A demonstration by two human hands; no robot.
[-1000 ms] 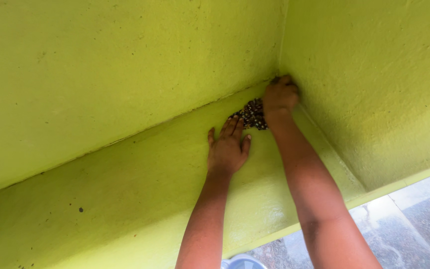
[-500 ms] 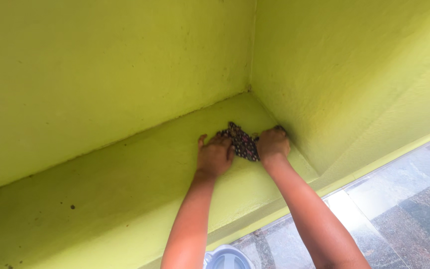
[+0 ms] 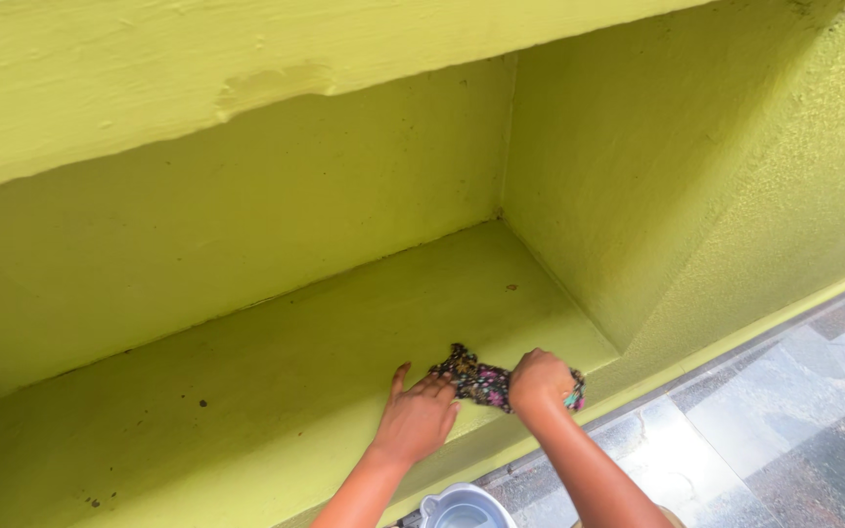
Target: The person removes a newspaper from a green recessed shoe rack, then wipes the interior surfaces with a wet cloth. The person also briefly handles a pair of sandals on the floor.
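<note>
A dark patterned cloth (image 3: 478, 378) lies bunched near the front edge of a lime-green painted shelf (image 3: 276, 372) set into a wall niche. My right hand (image 3: 540, 381) is closed on the cloth's right end, right at the shelf's front edge. My left hand (image 3: 416, 416) rests flat on the shelf with its fingers spread, the fingertips touching the cloth's left end. Both forearms reach up from the bottom of the view.
The niche has a back wall (image 3: 246, 225), a right side wall (image 3: 589, 186) and an overhanging ledge (image 3: 198, 88) above. Small dark specks dot the shelf at the left. A white round container (image 3: 462, 508) stands below on the grey stone floor (image 3: 784, 430).
Both hands dragged the cloth from the back right corner of the shelf forward to its front edge. The view has tilted so the ledge above shows.
</note>
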